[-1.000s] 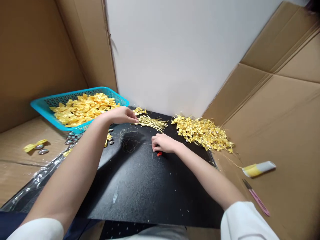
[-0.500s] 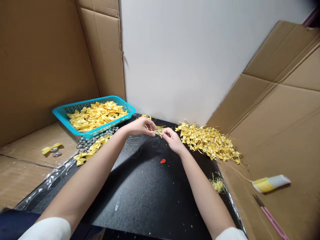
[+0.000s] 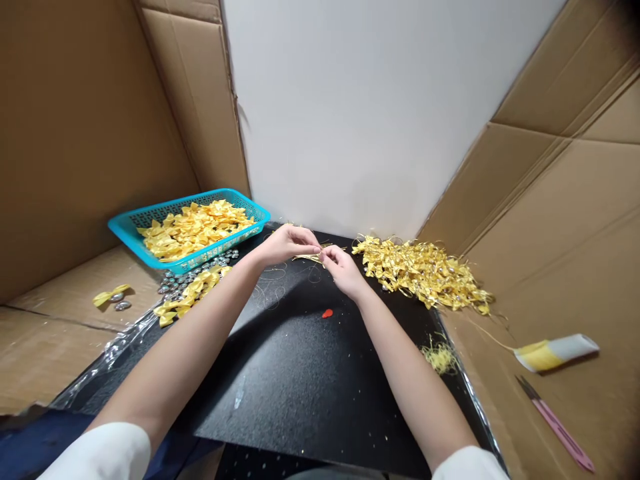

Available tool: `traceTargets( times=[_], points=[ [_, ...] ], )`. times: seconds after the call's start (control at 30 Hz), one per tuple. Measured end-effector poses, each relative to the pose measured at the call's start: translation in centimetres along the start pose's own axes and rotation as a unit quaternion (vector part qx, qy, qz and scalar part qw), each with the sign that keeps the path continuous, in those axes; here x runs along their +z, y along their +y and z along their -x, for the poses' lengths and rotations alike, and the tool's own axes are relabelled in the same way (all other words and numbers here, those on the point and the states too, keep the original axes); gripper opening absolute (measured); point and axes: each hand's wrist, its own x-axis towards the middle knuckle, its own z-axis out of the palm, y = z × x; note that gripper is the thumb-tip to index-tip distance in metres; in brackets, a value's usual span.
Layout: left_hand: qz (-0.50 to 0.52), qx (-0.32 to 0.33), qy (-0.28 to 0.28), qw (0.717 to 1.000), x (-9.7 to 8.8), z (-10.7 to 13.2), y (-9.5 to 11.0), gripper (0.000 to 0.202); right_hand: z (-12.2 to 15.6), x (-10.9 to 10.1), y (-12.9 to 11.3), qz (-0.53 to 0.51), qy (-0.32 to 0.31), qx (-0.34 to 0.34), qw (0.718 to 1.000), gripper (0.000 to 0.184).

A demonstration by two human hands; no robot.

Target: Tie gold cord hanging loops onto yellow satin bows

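Observation:
My left hand [image 3: 295,245] and my right hand [image 3: 341,268] meet fingertip to fingertip over the far part of the black table [image 3: 300,373]. Both are closed in a pinch, and whatever lies between the fingers is too small to make out. Just behind and under the fingers, thin gold cords [image 3: 307,257] lie in a loose bundle, partly hidden by the hands. Fine pale thread [image 3: 270,293] curls on the tabletop beneath my left wrist. Nearer to me is a small red piece [image 3: 327,313].
At left stands a turquoise basket [image 3: 131,241] of yellow bows, with silver oval beads [image 3: 173,285] and loose bows [image 3: 193,293] before it. On the right are a heap of corded yellow bows [image 3: 425,273], thread scraps [image 3: 440,359], a yellow thread spool [image 3: 555,352] and pink-handled snips [image 3: 557,427].
My hands have come together until their fingertips touch. The left fingers, earlier curved apart over the gold cords, are now pinched. The view has shifted slightly.

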Motion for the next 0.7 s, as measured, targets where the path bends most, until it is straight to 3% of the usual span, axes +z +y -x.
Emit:
traceTargets(
  times=[0.27,0.47,0.57,0.7],
  points=[
    [-0.020,-0.068,-0.011,0.997,-2.7,1.0,1.5,0.033,0.1,2.2,-0.6,-0.077,-0.025,0.037,0.996,0.026],
    [-0.069,-0.110,0.027,0.991,-3.7,1.5,3.0,0.033,0.7,3.6,-1.4,-0.266,-0.072,0.121,0.954,0.045],
    [-0.089,-0.108,0.127,0.982,-4.8,2.1,3.4,0.024,0.7,3.4,-1.4,-0.271,-0.075,0.122,0.952,0.046],
    [-0.085,-0.078,0.356,0.927,-6.9,2.8,3.2,0.012,0.5,2.1,-1.4,-0.261,-0.054,0.117,0.957,0.044]
  ],
)
